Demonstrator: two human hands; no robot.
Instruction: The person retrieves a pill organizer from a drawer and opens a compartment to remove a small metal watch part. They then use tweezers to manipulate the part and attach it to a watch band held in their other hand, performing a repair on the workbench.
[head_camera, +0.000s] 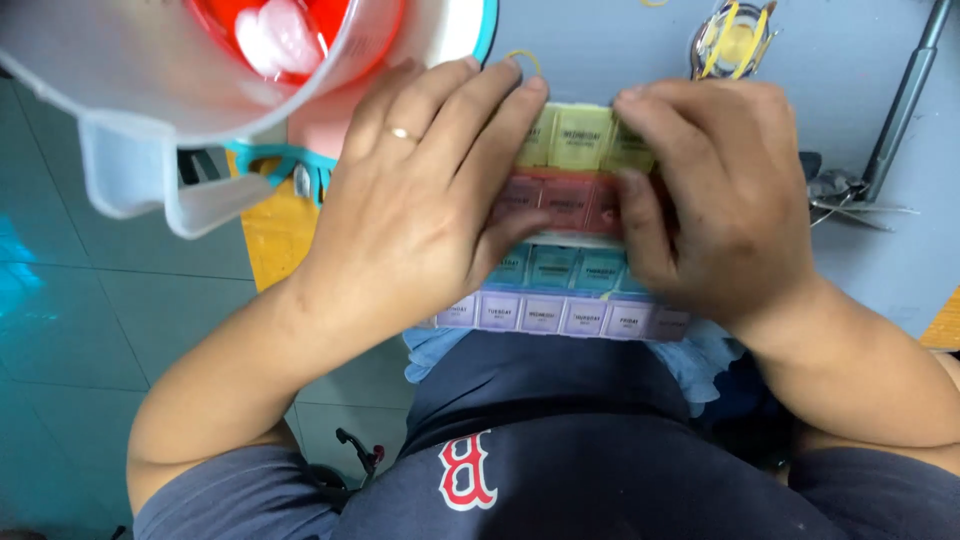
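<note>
Under both palms, the left hand (420, 200) steadies the pill organizer (565, 250) with flat fingers while the right hand (720, 200), curled, presses its red row; firm even pressure suits.

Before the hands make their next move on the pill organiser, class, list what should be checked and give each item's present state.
1. Both hands on the pill organiser: ok; left hand and right hand press on it.
2. Purple row lids shut: ok.
3. Red row lids shut: cannot tell, fingers cover them.
4. Organiser fully on the table: not ok, it overhangs the lap.
5. Clear jug apart from the hands: ok.
</note>
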